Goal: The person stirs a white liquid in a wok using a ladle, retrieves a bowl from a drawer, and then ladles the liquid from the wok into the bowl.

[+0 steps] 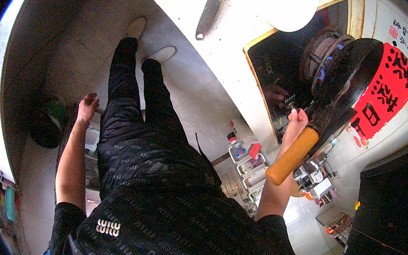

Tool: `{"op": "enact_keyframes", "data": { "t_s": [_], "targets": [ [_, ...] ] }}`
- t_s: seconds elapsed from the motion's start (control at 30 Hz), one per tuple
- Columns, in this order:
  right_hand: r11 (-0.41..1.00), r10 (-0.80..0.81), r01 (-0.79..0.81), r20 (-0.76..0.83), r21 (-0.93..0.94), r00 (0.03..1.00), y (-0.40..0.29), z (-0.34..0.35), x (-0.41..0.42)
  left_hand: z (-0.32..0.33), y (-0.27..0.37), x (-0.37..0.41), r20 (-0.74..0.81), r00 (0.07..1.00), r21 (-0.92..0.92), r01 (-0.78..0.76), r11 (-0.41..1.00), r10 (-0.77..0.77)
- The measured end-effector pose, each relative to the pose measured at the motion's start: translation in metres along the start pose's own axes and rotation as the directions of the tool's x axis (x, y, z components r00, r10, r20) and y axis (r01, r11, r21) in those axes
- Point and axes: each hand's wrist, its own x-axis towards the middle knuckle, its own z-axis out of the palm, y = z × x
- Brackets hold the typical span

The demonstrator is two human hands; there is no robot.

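My right hand (297, 117) is at the front of a black glass gas stove (270, 67), its fingertips closed on a control knob (293, 104). Blue flame shows at the burner (322, 61). On that burner sits a black wok (351, 72), and its wooden handle (292, 155) reaches out over my right forearm. What the wok holds is hidden from this angle. My left hand (88, 108) hangs low beside my left leg, holding nothing, with its fingers loosely bent.
A wet metal blade (209, 16) with a hole lies on the white counter (230, 52). Near the stove stands a round white dish (287, 5). White baskets (255, 175) and a bottle (236, 146) are by my right side. A dark bin (47, 129) stands at the left.
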Motion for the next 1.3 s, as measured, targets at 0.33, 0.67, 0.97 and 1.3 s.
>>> {"op": "enact_keyframes", "data": {
  "t_s": [0.33,0.67,0.97,1.3],
  "targets": [
    [0.909,-0.154,0.213,0.186,-0.359,0.97,0.024,-0.023,0.019,-0.006,0.064,-0.024,-0.011,1.0,0.094,-0.011,0.995,0.012],
    [0.854,0.076,-0.008,-0.11,0.52,0.991,-0.011,-0.031,-0.079,-0.026,0.102,-0.032,0.089,0.945,0.41,-0.321,0.854,0.313],
    [0.81,0.008,-0.11,0.176,0.576,0.984,-0.112,-0.062,-0.125,-0.026,0.226,-0.014,0.26,0.84,0.509,-0.538,0.672,0.476],
    [0.991,-0.127,0.124,-0.058,-0.054,0.99,-0.165,-0.055,-0.115,0.032,0.328,-0.052,0.261,0.815,0.725,-0.52,0.453,0.517]
  ]
}}
